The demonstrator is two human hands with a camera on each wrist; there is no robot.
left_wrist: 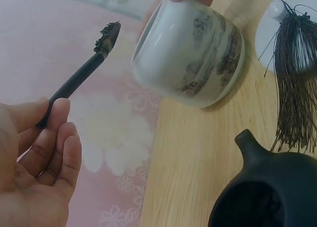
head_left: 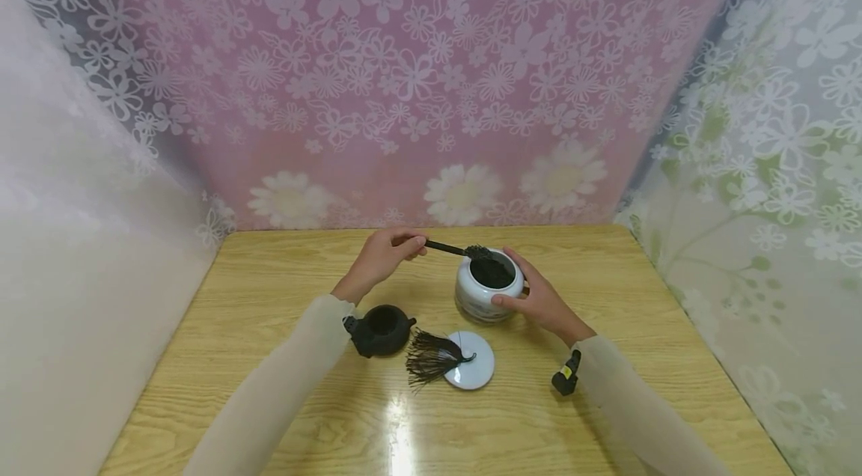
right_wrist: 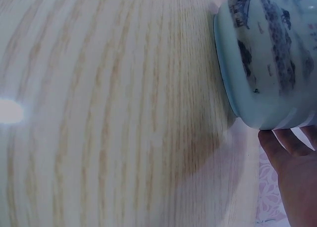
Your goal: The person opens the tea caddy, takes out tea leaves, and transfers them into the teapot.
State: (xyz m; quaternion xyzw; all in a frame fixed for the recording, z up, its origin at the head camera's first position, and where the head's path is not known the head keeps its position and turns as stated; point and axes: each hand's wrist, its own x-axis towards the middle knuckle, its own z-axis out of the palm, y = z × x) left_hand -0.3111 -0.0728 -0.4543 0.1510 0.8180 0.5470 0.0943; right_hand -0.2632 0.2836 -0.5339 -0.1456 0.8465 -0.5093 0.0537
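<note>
Between its thumb and fingers my left hand (head_left: 385, 259) pinches the dark handle of a tea scoop (left_wrist: 79, 79). Dark tea leaves (left_wrist: 104, 37) are heaped on the scoop's head, which is over the jar's rim in the head view. My right hand (head_left: 544, 302) grips the white ceramic jar (head_left: 477, 302) from the right side, thumb toward the front. Dark loose leaves show inside the jar's mouth. A landscape pattern runs round the jar (right_wrist: 272, 53) in the right wrist view. Below my left hand stands a black teapot (left_wrist: 297, 175) with its top uncovered.
A white round lid (head_left: 481, 375) lies in front of the jar, with a dark brown tassel (head_left: 431, 358) spread to its left. Everything stands on a wood-grain table (head_left: 539, 431). Flowered pink cloth (head_left: 417, 87) hangs behind, with pale cloth at both sides.
</note>
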